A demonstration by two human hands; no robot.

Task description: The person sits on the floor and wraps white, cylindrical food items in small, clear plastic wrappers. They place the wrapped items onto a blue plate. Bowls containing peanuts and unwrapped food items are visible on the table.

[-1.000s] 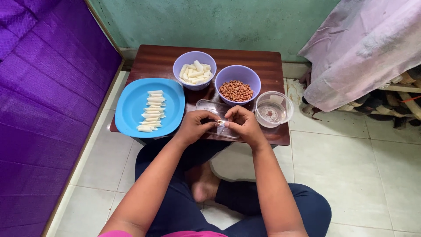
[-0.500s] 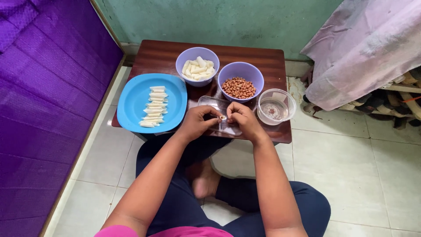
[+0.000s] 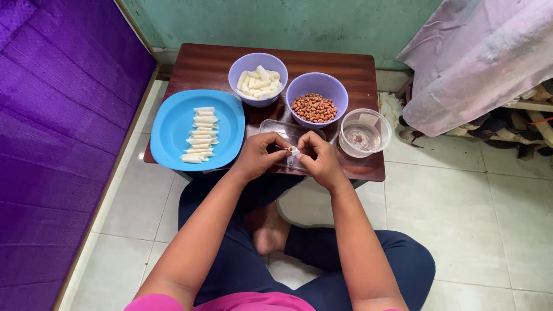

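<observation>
A: In the head view, what is held, and by which hand?

B: A small pale roll is pinched between both hands above the near edge of the worktop. The left hand is closed on 1 end, thumb and forefinger drawn tight; the right hand is closed on the other end in the same way. The remaining fingers are curled in, so nothing else is gripped.

A: Why is it held so low and so close in?

B: Judging by the posture, the wrists are kept just over a clear flat tray, so that anything dropped would be caught there.

A: And what is set around the hands?

B: A blue plate is placed to the left, with finished rolls laid in 1 neat column down its middle, probably so they stay apart. 2 lilac bowls are stood behind the tray: the bowl of pale pieces farther back, the bowl of peanuts nearer, both within easy reach. A clear round tub is set just right of the right hand; a little liquid seems to be held in it, though this cannot be told for certain.

A: Anything beyond the worktop?

B: A purple quilted cover is seen at the left and a pale cloth at the right.
</observation>
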